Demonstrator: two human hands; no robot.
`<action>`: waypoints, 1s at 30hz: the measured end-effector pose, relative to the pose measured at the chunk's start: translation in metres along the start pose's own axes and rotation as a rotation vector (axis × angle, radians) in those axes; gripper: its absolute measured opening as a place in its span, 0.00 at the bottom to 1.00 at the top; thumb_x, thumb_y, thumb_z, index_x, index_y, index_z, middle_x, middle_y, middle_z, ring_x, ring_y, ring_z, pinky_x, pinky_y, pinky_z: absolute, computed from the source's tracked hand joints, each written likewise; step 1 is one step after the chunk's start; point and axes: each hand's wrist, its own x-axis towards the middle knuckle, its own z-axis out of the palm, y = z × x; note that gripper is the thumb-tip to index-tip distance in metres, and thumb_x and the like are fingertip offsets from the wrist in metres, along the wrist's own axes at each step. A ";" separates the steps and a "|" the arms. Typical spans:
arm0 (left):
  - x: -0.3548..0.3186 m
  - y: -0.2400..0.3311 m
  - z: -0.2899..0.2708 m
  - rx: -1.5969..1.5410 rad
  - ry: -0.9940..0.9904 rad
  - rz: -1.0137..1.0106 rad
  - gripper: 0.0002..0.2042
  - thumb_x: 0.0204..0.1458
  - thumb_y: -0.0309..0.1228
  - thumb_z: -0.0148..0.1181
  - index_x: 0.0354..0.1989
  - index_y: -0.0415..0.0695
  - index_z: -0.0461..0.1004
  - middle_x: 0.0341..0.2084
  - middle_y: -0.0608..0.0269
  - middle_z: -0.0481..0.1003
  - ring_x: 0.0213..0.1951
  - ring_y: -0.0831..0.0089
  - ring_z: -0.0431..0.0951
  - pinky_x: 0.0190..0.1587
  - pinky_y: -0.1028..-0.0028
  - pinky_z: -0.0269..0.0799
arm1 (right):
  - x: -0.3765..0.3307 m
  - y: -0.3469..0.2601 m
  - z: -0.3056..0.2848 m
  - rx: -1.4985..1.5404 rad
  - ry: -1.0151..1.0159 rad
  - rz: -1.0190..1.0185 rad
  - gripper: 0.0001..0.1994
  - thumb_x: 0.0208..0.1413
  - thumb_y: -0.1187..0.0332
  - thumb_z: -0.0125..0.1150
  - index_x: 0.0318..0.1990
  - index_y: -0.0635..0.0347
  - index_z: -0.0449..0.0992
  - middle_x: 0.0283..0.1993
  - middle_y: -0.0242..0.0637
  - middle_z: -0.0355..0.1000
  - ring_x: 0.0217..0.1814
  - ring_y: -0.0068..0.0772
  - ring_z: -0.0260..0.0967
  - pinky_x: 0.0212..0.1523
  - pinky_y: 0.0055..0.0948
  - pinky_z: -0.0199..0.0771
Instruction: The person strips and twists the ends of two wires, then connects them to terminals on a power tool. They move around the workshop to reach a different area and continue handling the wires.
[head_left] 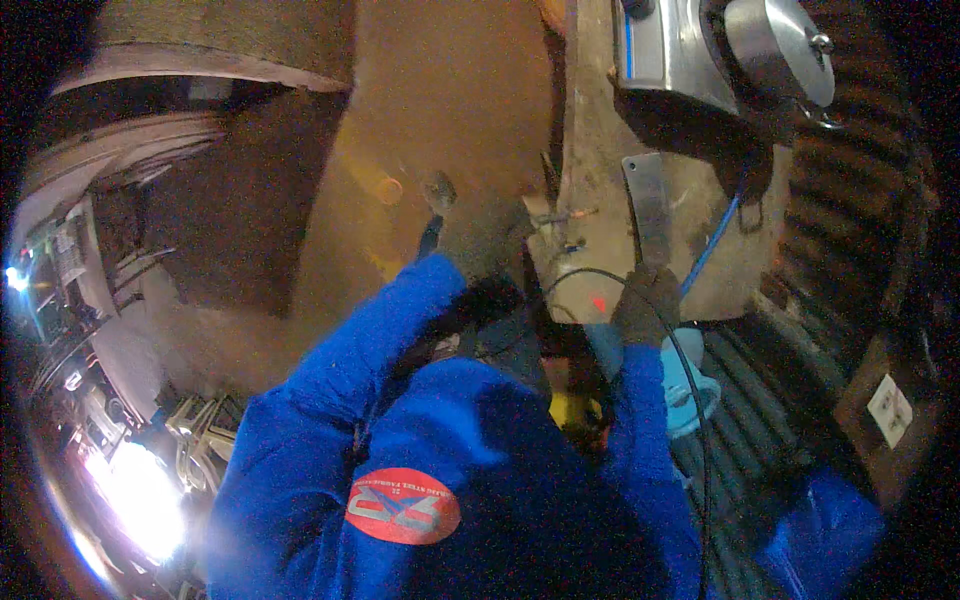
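Note:
My left hand [485, 238], in a dark glove, reaches out over the brown surface [400, 70], beside a small rounded grey metal piece [439, 190]. Shadow and blur hide its fingers, so whether it holds that piece is unclear. On the right, a flat grey metal bar [650, 205] with a hole at its far end lies on the pale worktop [590, 245]. The gloved fingers of my right hand [645, 308] close over the bar's near end. A thin black cable [683, 350] loops across by this hand. A blue rod or hose [712, 245] slants up just right of it.
A shiny metal machine [685, 55] with a round steel drum [780, 50] stands at the far right. Light-blue cloth or glove [690, 385] lies below the worktop edge. Another blue sleeve [830, 535] shows at lower right. Bright light [140, 500] glares at lower left.

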 end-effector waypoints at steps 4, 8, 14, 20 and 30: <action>-0.011 0.010 -0.023 0.152 0.059 0.044 0.13 0.56 0.41 0.62 0.38 0.45 0.83 0.33 0.45 0.82 0.37 0.41 0.81 0.42 0.46 0.76 | 0.023 -0.065 -0.077 0.483 0.135 -0.186 0.17 0.60 0.55 0.66 0.45 0.60 0.83 0.41 0.48 0.80 0.42 0.53 0.78 0.46 0.50 0.77; -0.016 0.022 -0.055 0.189 0.054 0.212 0.12 0.55 0.41 0.62 0.35 0.45 0.82 0.31 0.46 0.81 0.35 0.41 0.80 0.41 0.47 0.75 | 0.036 -0.133 -0.153 0.419 0.285 -1.001 0.17 0.60 0.59 0.65 0.51 0.60 0.81 0.47 0.50 0.78 0.48 0.53 0.76 0.51 0.49 0.76; -0.011 0.022 -0.129 0.308 0.148 0.398 0.14 0.58 0.43 0.61 0.32 0.45 0.80 0.27 0.48 0.79 0.32 0.44 0.80 0.36 0.48 0.73 | 0.045 -0.195 -0.158 -0.024 -0.002 -1.354 0.14 0.55 0.55 0.64 0.35 0.56 0.84 0.31 0.44 0.77 0.37 0.55 0.77 0.41 0.52 0.74; -0.078 0.043 -0.222 0.365 0.087 0.355 0.14 0.58 0.46 0.61 0.33 0.47 0.79 0.23 0.53 0.77 0.27 0.47 0.79 0.31 0.51 0.71 | -0.001 -0.233 -0.209 0.081 0.068 -1.467 0.10 0.50 0.56 0.64 0.28 0.51 0.82 0.27 0.43 0.74 0.32 0.52 0.75 0.33 0.53 0.72; -0.136 0.059 -0.243 0.367 0.086 0.377 0.13 0.51 0.48 0.66 0.27 0.52 0.79 0.17 0.58 0.76 0.21 0.52 0.80 0.23 0.52 0.72 | -0.034 -0.235 -0.192 0.495 0.009 -1.710 0.09 0.48 0.55 0.62 0.26 0.48 0.78 0.26 0.39 0.72 0.29 0.47 0.73 0.30 0.50 0.72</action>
